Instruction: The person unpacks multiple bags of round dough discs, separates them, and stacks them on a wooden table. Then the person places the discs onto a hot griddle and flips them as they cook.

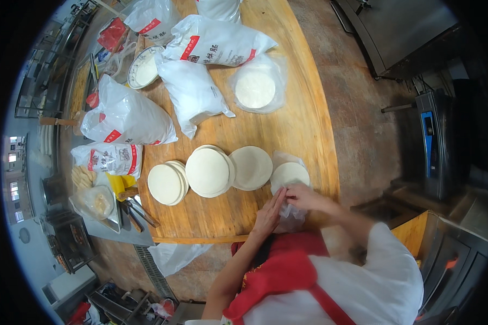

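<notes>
Near the front right of the wooden table, a pale dough round point(290, 174) lies on a clear plastic sheet point(290, 217), which bunches towards my apron. My left hand point(269, 213) rests at the near edge of this round, its fingers stretched forward and close together. Opposite it, my right hand point(305, 197) has bent fingers gathered on the plastic, their tips meeting those of the left. What lies under the fingertips is hidden. To the left sit a single wider round point(251, 168), a stack of large rounds point(209, 171) and a stack of smaller rounds point(166, 185).
Filled white plastic bags point(221, 40) crowd the far and left parts of the wooden table point(305, 122). Another round on plastic point(255, 90) lies beyond. A bowl of white powder point(144, 69) stands far left. Knives point(136, 215) and a yellow scraper point(120, 185) lie at the left edge.
</notes>
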### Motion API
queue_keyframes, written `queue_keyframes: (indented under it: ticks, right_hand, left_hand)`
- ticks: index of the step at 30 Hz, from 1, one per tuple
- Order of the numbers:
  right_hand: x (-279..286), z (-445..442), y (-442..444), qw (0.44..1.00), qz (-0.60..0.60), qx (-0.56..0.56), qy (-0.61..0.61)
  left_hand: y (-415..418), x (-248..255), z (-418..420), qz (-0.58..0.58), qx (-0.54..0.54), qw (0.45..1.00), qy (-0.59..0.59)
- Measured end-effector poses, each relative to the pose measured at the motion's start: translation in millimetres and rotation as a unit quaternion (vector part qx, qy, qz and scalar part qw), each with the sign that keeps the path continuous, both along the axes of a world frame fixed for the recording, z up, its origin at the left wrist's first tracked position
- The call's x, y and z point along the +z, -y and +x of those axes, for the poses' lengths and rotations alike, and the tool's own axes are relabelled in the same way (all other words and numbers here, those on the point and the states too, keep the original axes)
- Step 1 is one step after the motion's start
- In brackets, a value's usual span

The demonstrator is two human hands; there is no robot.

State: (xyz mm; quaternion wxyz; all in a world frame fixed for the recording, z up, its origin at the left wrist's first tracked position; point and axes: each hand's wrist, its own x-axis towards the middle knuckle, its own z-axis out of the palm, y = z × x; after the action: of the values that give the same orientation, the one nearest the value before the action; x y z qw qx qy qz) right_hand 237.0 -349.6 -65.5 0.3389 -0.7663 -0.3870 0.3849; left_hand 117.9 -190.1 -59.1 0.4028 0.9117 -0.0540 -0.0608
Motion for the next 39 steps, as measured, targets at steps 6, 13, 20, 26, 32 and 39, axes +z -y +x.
queue_keyframes:
  ticks: [6, 13, 20, 26, 32, 39]
  right_hand:
    - [5, 30, -2, 0.956, 0.010, -0.140, 0.257]
    - [13, 14, -1, 0.972, -0.076, -0.213, 0.069]
    - [13, 40, 26, 0.960, 0.088, -0.046, -0.263]
    - [32, 54, -17, 0.868, 0.148, -0.321, -0.348]
    - [19, 77, -104, 0.960, 0.086, -0.253, 0.085]
    - [-11, 206, -125, 0.808, 0.075, -0.189, 0.553]
  left_hand:
    - [3, -24, -10, 0.019, 0.013, 0.999, 0.025]
    - [2, -2, 2, 0.064, 0.029, 0.993, 0.099]
    - [3, -7, -9, -0.127, -0.024, 0.991, -0.027]
    - [-15, -16, -27, -0.165, 0.069, 0.978, -0.109]
    - [-10, -2, -17, -0.074, 0.110, 0.990, -0.051]
    - [-9, 3, -9, 0.054, 0.011, 0.998, -0.027]
